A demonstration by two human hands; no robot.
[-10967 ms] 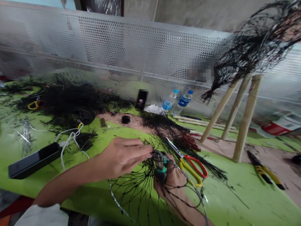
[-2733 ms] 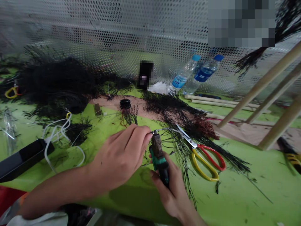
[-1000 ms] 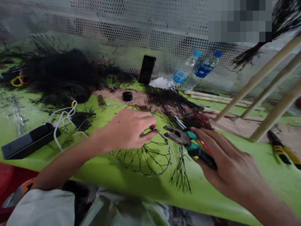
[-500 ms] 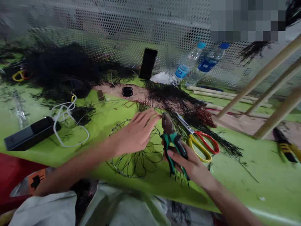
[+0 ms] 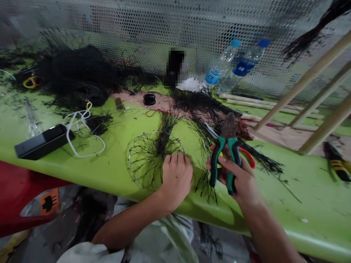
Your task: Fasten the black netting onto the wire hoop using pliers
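A thin wire hoop (image 5: 129, 159), netted with black knotted cords, lies on the green tabletop (image 5: 120, 175). My left hand (image 5: 177, 179) is closed over the hoop's right edge, knuckles up; its fingertips are hidden. Across the hoop runs a bundle of black strands (image 5: 164, 133) toward the back. To the right, my right hand (image 5: 242, 182) is wrapped around combination pliers (image 5: 229, 128) with green and black handles, held jaws up, the handles apart. Behind the pliers, scissors (image 5: 249, 157) with red and yellow handles are partly covered. Loose black strands hang just left of the pliers.
Two water bottles (image 5: 215, 75) and a dark phone stand against the perforated metal panel (image 5: 123, 29). Wooden poles (image 5: 304, 80) slant in at right, near other pliers (image 5: 336, 162). A power bank (image 5: 44, 140), white cable (image 5: 102, 148) and black netting heap (image 5: 74, 76) lie left.
My left hand has come down and right from above the hoop, closing at its right edge. My right hand has carried the pliers right and up, over the scissors.
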